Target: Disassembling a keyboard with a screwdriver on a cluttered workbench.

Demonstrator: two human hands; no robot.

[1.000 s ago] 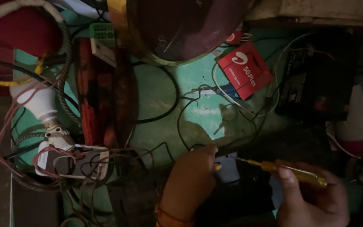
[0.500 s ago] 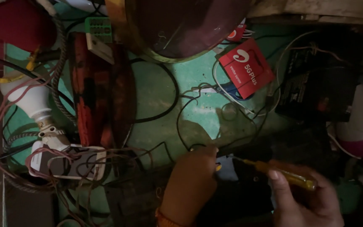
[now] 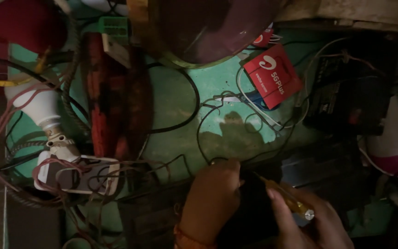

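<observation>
A: Changes? 
B: Right hand (image 3: 307,221) has drawn closer to the left hand (image 3: 213,198); it grips a yellow-handled screwdriver (image 3: 287,199), tip now hidden against the dark device (image 3: 254,207) the left hand clasps.

A: Obstructions? 
B: Green bench (image 3: 176,97) above the hands, crowded; red packet (image 3: 272,76) up-right; tangled wires (image 3: 222,124) closest.

Electrical repair workbench, dim: green tabletop (image 3: 176,106) strewn with tangled wires (image 3: 217,124); white bulb (image 3: 38,108) at its left, black box (image 3: 346,99) at right, screwdriver (image 3: 286,200) near front.
</observation>
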